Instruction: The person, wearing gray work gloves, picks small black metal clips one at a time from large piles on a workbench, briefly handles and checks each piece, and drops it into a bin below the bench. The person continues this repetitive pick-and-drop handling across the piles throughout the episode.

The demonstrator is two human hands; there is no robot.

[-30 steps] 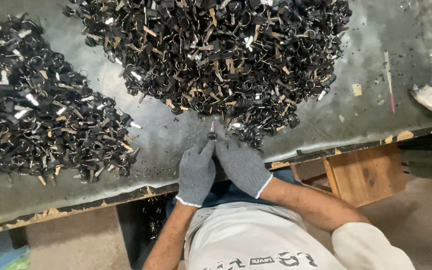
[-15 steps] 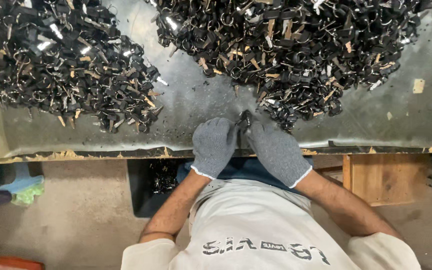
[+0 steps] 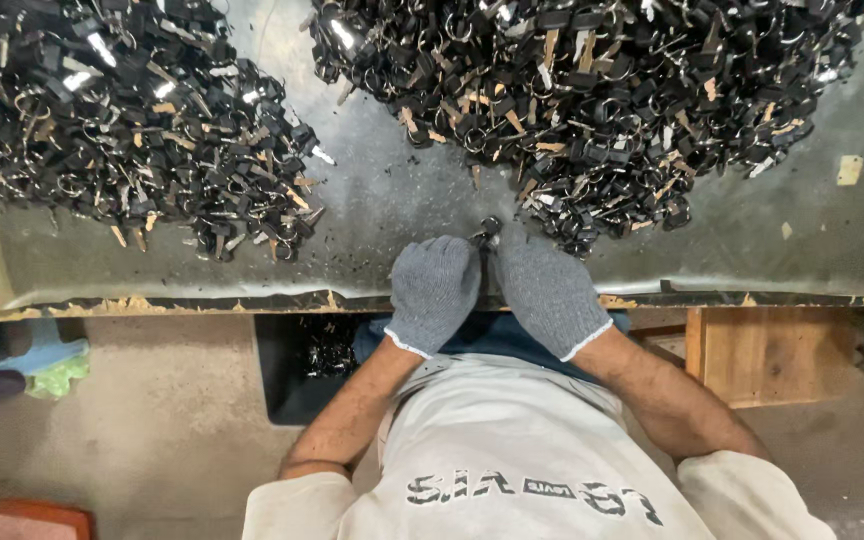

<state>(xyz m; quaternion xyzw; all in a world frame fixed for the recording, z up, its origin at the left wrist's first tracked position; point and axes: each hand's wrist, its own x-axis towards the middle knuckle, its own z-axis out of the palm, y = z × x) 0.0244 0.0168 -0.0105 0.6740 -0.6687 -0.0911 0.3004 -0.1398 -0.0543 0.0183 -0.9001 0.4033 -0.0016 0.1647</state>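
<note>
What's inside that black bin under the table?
The black bin below the table edge holds small dark pieces, like those piled on top. The person's left arm and shirt cover its right side.

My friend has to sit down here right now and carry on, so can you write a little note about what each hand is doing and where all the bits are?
Left hand: grey glove, fingers curled, pinching a small black piece with a metal ring at the table's near edge.
Right hand: grey glove, gripping the same piece from the other side.
Big pile of black ring pieces lies just beyond the hands, to the right.
Second pile lies far left on the metal table.
A black bin below the table edge holds some pieces.
Done or left: cannot tell which pile is finished.
</note>
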